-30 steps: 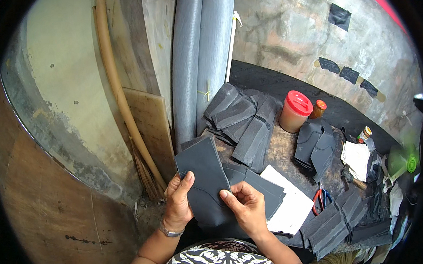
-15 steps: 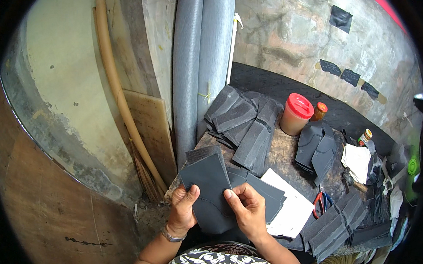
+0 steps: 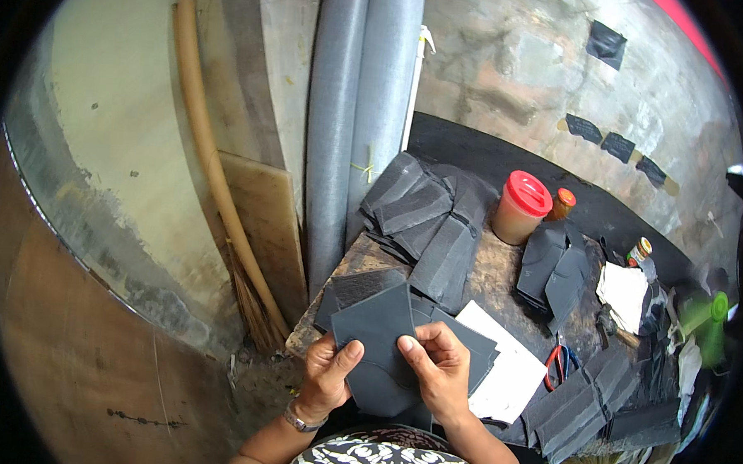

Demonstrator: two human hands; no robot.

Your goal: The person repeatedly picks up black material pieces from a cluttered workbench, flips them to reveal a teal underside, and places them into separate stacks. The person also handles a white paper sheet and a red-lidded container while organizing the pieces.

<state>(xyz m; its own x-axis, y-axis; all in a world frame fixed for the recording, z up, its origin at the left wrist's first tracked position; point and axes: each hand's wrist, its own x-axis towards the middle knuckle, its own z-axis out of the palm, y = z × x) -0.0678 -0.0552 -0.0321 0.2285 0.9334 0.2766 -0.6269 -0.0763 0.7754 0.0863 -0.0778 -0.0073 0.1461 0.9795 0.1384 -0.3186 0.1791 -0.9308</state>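
Note:
A dark grey leather-like piece is held up over the near left edge of the worktable. My left hand grips its left edge, thumb on top. My right hand grips its right side, thumb pressed on the face. Under the held piece lie more dark flat pieces on the table corner, and a white sheet lies just right of my right hand.
A heap of dark cut pieces sits at the table's back left, another pile in the middle. A red-lidded jar, red-handled scissors, grey pipes, a broom and a wooden board stand around.
The held piece has come lower and closer to me, and both hands have shifted their grip toward its lower part.

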